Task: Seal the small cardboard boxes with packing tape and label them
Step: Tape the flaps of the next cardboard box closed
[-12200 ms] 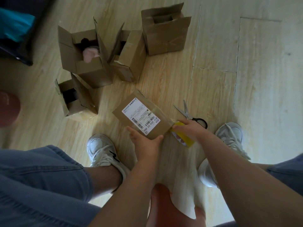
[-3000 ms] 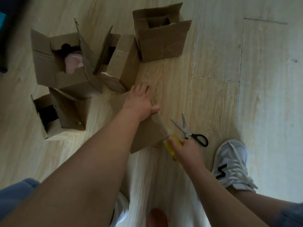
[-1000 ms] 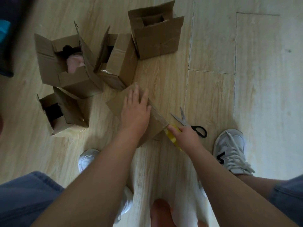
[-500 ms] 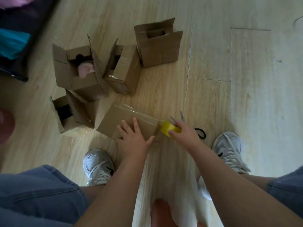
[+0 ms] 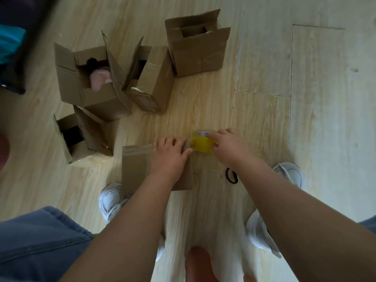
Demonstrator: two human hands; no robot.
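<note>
Down on the wooden floor (image 5: 264, 119), the fingers (image 5: 168, 142) of the left hand (image 5: 168, 155) lie spread and nearly flat, pressing on the far edge of a closed box (image 5: 136, 169). The right hand (image 5: 227, 148) curls its fingers (image 5: 221, 132) and thumb round a yellow tape roll (image 5: 203, 143), held just beside the box's far right corner. A strip of clear tape (image 5: 138, 149) runs along that far edge towards the roll. The box lies flat between the person's white shoes (image 5: 110, 200). A black scissors handle (image 5: 232, 175) shows beside the right forearm; the blades are hidden. Beyond the hands stand four open boxes (image 5: 195, 51), flaps raised, one holding a pink item (image 5: 99, 78). Blue jeans (image 5: 40, 241) fill the lower left.
</note>
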